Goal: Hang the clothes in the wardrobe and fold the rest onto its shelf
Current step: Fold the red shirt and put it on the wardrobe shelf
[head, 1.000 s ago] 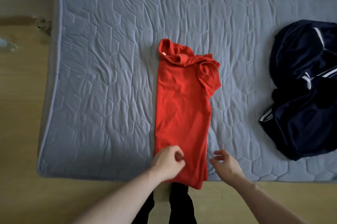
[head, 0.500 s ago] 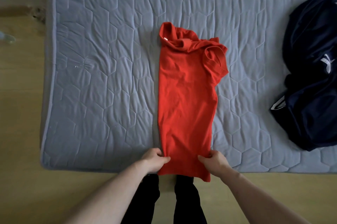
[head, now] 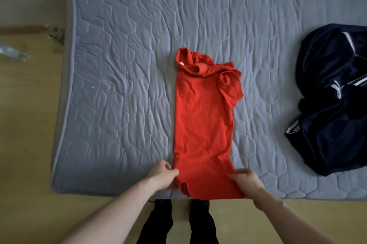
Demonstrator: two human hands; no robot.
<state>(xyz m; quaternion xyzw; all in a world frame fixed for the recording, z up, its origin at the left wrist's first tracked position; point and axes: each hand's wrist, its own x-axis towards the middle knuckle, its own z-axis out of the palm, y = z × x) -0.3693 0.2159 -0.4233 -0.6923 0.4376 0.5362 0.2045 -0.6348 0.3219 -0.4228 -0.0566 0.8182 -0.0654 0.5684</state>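
Note:
A red T-shirt [head: 202,124] lies folded lengthwise into a narrow strip on the grey quilted mattress [head: 123,84], collar away from me and hem at the near edge. My left hand [head: 161,174] pinches the hem's left corner. The right corner of the hem is gripped by my right hand [head: 246,182], thumb on top of the cloth. The hem is raised slightly off the mattress between both hands.
A crumpled dark navy garment with white stripes [head: 333,96] lies on the mattress at the right. Wooden floor [head: 25,144] runs along the left and near sides. My legs in black trousers [head: 178,222] stand at the mattress's near edge. A clear plastic item [head: 14,53] lies on the floor, left.
One second ago my hands hovered over the hem, the right one off the shirt. Both then took the hem's corners and still hold them, lifted a little.

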